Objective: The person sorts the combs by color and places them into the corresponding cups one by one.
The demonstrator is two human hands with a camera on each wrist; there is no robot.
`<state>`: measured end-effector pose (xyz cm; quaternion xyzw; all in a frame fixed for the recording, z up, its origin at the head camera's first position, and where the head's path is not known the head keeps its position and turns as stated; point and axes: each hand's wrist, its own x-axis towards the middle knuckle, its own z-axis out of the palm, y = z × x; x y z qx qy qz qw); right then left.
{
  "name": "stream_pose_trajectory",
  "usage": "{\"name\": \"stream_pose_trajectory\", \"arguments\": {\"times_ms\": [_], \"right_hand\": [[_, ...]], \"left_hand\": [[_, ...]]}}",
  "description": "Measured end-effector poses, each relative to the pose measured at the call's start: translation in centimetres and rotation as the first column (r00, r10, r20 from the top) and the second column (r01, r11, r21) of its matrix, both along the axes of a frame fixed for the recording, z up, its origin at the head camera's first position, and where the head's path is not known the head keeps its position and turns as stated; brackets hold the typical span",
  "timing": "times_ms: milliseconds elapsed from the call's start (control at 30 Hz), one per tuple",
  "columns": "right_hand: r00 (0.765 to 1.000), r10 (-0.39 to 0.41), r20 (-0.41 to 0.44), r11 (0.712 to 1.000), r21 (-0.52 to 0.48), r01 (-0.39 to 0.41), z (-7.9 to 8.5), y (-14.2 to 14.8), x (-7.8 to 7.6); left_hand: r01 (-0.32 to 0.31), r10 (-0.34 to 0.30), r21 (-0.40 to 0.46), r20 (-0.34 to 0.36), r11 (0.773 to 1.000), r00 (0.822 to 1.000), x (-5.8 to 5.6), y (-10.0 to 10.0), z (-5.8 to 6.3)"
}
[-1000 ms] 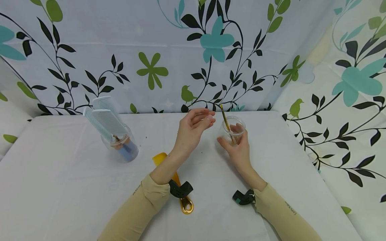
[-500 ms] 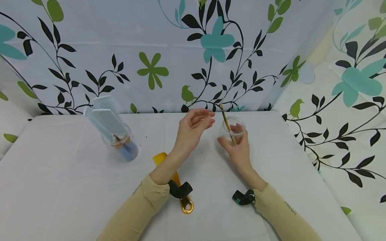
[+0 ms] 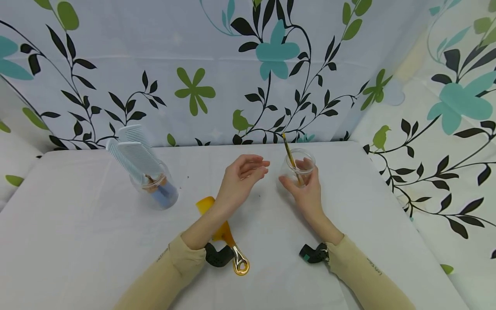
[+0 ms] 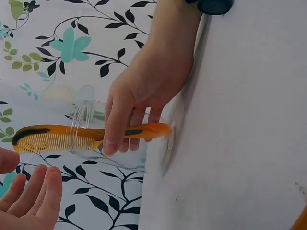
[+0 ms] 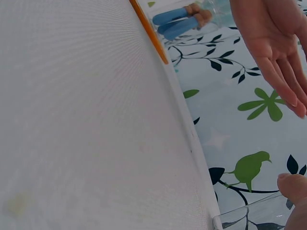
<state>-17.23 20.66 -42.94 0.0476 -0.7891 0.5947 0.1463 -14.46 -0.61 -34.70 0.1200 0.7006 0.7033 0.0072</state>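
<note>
My right hand [image 3: 308, 196] grips a clear glass jar [image 3: 291, 175] standing upright on the white table, thumb at its near left side. Inside leans an amber comb with dark patches [image 3: 288, 150]; in the left wrist view the comb [image 4: 53, 136] has its teeth end out past the jar's rim and its handle toward the bottom. My left hand [image 3: 242, 178] hovers just left of the jar, fingers loosely bent, touching nothing. The right wrist view shows the left hand's palm [image 5: 276, 43] and a corner of the jar [image 5: 254, 213].
Another glass jar [image 3: 166, 199] at left holds several pale blue combs [image 3: 141, 157] and brown-and-blue handles. A yellow tool with a gold looped end [image 3: 228, 237] lies partly under my left forearm. A patterned cloth [image 3: 217, 43] hangs behind the table.
My left hand has drawn back toward me and slightly left, away from the comb's top. The right hand, jar and comb have stayed in place.
</note>
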Motion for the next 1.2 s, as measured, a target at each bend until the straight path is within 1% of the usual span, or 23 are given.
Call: {"name": "stream_pose_trajectory", "arguments": {"times_ms": [200, 400, 533, 667, 867, 1033, 1133, 1200], "right_hand": [[1.0, 0.012, 0.008, 1.0, -0.008, -0.012, 0.1, 0.1, 0.0], [1.0, 0.025, 0.001, 1.0, -0.008, -0.025, 0.0, 0.2, 0.0], [0.999, 0.031, 0.028, 0.999, -0.018, -0.03, 0.2, 0.2, 0.1], [0.998, 0.036, 0.048, 0.999, -0.025, -0.035, 0.5, 0.1, 0.1], [0.999, 0.03, 0.029, 0.999, -0.016, -0.03, 0.5, 0.1, 0.1], [1.0, 0.029, -0.006, 1.0, -0.004, -0.029, 0.1, 0.2, 0.0], [0.999, 0.026, -0.018, 1.0, 0.008, -0.026, 0.0, 0.2, -0.1], [1.0, 0.024, -0.018, 1.0, 0.016, -0.024, -0.1, 0.2, -0.1]], "left_hand": [[0.017, -0.017, -0.101, 0.005, 0.995, 1.0, 0.8, -1.4, -0.6], [0.065, -0.064, -0.152, 0.013, 0.986, 0.998, 1.7, -3.3, -1.1], [0.081, -0.081, -0.206, 0.006, 0.975, 0.997, 2.2, -4.6, -1.3], [0.072, -0.074, -0.273, 0.002, 0.959, 0.997, 2.5, -5.8, -1.7], [0.053, -0.05, -0.352, 0.019, 0.934, 0.999, 2.8, -7.4, -2.4], [0.022, -0.019, -0.401, 0.01, 0.916, 1.0, 2.7, -8.9, -2.7], [0.011, -0.007, -0.434, 0.01, 0.901, 1.0, 2.5, -9.7, -2.9], [0.015, -0.007, -0.46, 0.019, 0.888, 1.0, 2.5, -10.1, -2.9]]}}
